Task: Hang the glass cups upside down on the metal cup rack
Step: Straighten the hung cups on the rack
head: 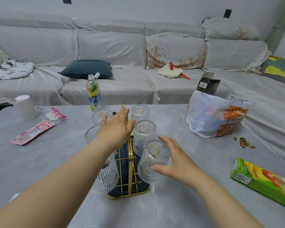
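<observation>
Six glass cups (144,134) hang inverted on the gold rack (129,163); left hand (117,127) spread open above; right hand (174,159) open-fingered beside the 5 o'clock cup (152,162).

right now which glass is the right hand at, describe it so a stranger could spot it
On the grey table stands a gold wire cup rack with ribbed glasses hung upside down along both sides. The glass is in the right-hand row, nearest the camera. Unlike its neighbours, it has the open right hand cupped at its side.
</observation>
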### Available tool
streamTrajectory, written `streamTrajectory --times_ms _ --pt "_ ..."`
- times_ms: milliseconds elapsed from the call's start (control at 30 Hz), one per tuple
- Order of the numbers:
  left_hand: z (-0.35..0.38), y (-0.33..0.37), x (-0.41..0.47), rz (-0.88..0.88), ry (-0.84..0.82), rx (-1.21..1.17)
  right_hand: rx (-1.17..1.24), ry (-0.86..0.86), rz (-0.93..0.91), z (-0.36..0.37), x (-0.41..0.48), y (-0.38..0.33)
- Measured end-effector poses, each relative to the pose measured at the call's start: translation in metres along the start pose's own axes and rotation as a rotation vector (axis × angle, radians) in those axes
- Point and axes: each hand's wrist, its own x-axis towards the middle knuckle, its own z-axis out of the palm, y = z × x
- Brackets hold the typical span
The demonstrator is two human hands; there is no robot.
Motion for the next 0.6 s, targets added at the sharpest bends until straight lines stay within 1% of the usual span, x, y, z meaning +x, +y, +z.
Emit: streamTrajectory --times_ms 100,200,400,600 --pt "-0.001 0.001 0.000 -0.002 -0.004 0.003 0.027 0.051 0.053 0.012 -0.001 0.001" --pt "-0.001 0.001 0.000 -0.003 -0.004 0.002 0.010 0.097 0.038 0.017 0.002 0.000" --pt "-0.001 0.001 0.000 -0.001 0.004 -0.007 -0.034 0.076 0.006 0.022 0.001 -0.001" --pt "0.001 0.000 0.000 0.003 0.009 -0.009 -0.009 0.071 0.003 0.020 0.000 -0.003"
